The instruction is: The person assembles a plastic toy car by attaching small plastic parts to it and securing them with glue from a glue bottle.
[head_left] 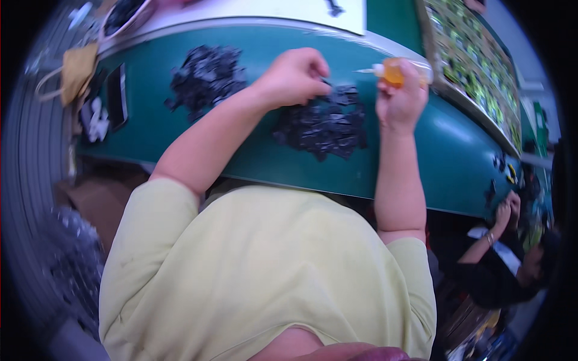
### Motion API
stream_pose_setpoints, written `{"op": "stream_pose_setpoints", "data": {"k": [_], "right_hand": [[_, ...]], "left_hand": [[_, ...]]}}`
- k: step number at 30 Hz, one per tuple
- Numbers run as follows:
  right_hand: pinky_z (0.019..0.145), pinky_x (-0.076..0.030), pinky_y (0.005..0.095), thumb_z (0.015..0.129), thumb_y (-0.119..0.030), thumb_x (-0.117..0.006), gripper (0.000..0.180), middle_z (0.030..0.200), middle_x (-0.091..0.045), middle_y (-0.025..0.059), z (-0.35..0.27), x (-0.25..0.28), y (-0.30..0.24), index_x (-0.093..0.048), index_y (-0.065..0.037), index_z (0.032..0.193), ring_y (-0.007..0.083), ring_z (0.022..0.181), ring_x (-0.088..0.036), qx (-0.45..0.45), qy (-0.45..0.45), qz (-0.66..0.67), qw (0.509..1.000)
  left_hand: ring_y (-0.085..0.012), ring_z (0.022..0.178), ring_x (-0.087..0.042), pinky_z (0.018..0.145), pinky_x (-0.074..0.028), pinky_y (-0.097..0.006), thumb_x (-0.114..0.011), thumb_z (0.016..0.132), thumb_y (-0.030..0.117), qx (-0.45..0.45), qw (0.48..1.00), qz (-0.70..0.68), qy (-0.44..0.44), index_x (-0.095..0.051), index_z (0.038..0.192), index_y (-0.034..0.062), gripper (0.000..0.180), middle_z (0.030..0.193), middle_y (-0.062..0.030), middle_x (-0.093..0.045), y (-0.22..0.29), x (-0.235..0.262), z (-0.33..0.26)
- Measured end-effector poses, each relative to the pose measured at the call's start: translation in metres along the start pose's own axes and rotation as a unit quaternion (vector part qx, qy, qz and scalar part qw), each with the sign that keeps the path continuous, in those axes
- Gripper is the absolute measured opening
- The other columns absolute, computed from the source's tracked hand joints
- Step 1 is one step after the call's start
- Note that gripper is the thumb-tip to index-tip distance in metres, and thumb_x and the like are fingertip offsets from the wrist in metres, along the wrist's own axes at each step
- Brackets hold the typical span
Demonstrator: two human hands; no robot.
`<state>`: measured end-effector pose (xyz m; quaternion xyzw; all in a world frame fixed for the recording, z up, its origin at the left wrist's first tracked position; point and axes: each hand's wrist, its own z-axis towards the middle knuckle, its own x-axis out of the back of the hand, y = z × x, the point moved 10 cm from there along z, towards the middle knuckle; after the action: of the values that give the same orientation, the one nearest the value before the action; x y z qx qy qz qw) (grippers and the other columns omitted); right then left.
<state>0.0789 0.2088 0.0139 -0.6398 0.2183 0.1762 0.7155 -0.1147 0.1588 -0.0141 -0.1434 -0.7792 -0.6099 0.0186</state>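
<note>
My right hand is wrapped round a clear squeeze bottle of orange liquid. Its white cap and thin needle tip point left, toward my other hand. My left hand is curled in a pinch, with a bit of a small black piece showing between thumb and fingers. Right below it lies a loose pile of flat, shiny black pieces on the green table. A second heap of similar black pieces lies farther left, beyond my left forearm.
A phone and a yellow bag are at the table's left end. At the back lies a white board; a rack of many small green-and-black items borders the right. Another person's hands work at the far right.
</note>
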Motion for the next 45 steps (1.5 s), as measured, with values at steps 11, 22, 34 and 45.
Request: {"op": "stream_pose_setpoints", "data": {"k": [11,22,34,45], "right_hand": [[0.045,-0.044,0.0229,0.081,-0.014,-0.065,0.016,0.076,-0.059,0.0063,-0.005,-0.017,0.018,-0.056,-0.004,0.089,0.0131,0.060,-0.059,-0.041,-0.018,0.058,0.997],[0.048,-0.048,0.0234,0.083,-0.010,-0.063,0.015,0.080,-0.062,0.0095,-0.016,-0.037,-0.003,-0.057,0.001,0.092,0.0151,0.064,-0.061,0.066,-0.091,-0.062,0.992],[0.051,-0.052,0.0246,0.084,-0.012,-0.066,0.020,0.085,-0.062,0.0095,-0.023,-0.050,-0.006,-0.057,0.001,0.095,0.0156,0.068,-0.063,0.111,-0.126,-0.128,0.977],[0.051,-0.052,0.0241,0.085,-0.012,-0.066,0.018,0.084,-0.063,0.0093,-0.023,-0.051,-0.005,-0.058,0.001,0.094,0.0149,0.068,-0.063,0.114,-0.130,-0.133,0.976]], "left_hand": [[-0.0125,0.068,-0.060,0.059,-0.051,-0.023,-0.062,0.082,0.000,0.023,0.961,-0.270,0.057,-0.059,0.101,-0.0007,0.020,0.074,-0.0016,-0.054,-0.019,0.022,-0.005],[-0.0158,0.071,-0.067,0.065,-0.056,-0.025,-0.060,0.082,-0.002,0.010,0.970,-0.237,-0.046,-0.057,0.114,-0.0059,0.033,0.081,-0.0056,-0.060,-0.016,-0.001,0.002],[-0.0166,0.071,-0.068,0.061,-0.055,-0.022,-0.063,0.081,0.001,0.024,0.976,-0.212,-0.050,-0.057,0.111,-0.0049,0.031,0.079,-0.0079,-0.064,-0.013,-0.001,0.000],[-0.0168,0.069,-0.068,0.061,-0.055,-0.023,-0.062,0.081,0.002,0.025,0.973,-0.223,-0.056,-0.058,0.110,-0.0057,0.030,0.079,-0.0086,-0.064,-0.014,-0.002,0.000]]}}
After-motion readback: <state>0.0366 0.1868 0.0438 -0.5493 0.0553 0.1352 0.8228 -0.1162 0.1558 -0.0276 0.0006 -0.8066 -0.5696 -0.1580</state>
